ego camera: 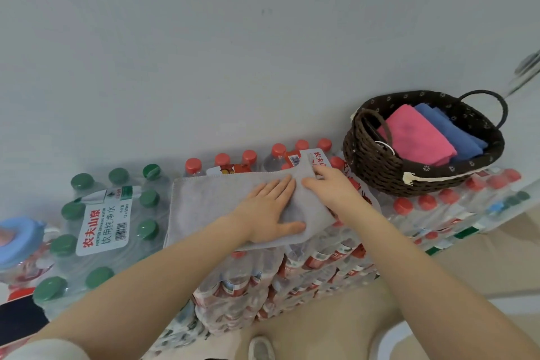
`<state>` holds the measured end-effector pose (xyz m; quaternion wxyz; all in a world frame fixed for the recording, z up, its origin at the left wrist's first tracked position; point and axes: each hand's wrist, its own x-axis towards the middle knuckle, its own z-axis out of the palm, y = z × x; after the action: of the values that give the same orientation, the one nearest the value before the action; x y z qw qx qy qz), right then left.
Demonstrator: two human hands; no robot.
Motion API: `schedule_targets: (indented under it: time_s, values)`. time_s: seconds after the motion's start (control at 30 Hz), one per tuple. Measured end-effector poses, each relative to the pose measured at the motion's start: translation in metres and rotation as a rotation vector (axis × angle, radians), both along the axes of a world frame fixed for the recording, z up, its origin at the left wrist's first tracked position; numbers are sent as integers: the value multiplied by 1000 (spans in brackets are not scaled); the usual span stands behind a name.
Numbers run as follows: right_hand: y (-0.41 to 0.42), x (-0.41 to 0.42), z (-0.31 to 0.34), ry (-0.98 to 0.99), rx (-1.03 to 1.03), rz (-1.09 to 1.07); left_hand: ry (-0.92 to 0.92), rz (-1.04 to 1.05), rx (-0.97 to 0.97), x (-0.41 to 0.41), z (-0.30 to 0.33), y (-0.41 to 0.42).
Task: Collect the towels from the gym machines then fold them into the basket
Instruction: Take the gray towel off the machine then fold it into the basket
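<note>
1. Left hand [270, 210]: flat, fingers straight, pressing the grey towel [210, 202].
2. Right hand [330, 187]: pinches the towel's far right corner, apparently mid-fold.
3. Grey towel: spread over shrink-wrapped water bottle packs [306, 269]; folding judged unfinished.
4. Basket [380, 172]: just beyond, already holding a folded pink towel [415, 134] and blue towel [450, 128].

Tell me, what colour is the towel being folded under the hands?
Light grey; the towel shows best in the head view, spread over the bottled-water packs.
</note>
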<state>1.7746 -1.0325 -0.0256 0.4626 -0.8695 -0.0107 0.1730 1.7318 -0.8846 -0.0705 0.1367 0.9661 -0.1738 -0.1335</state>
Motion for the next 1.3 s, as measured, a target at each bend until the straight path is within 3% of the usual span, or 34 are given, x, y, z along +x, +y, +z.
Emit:
schedule_targets:
  time_s: [0.1, 0.33, 0.57, 0.7, 0.87, 0.97, 1.07, 1.3]
  values:
    - [25, -3, 13, -182, -245, 203, -94, 30, -81, -3, 7, 19]
    - [93, -28, 1, -281, -524, 385, -121, 221, 10, -36, 11, 76]
    - [123, -43, -22, -270, -563, 429, -5, 255, -345, -42, 8, 99]
    - [121, -44, -29, -378, -487, 381, -10, 236, -403, -41, 9, 104]
    - [121, -56, -49, -638, -694, 352, -104, 481, -375, -30, 4, 116]
    - [124, -49, -50, -476, -718, 452, 46, 652, -272, -22, -2, 125]
    - [124, -48, -50, -445, -745, 489, 208, 754, -270, -15, 5, 130]
    - [125, -51, -52, -537, -737, 404, 543, 1075, -918, -32, 8, 138]
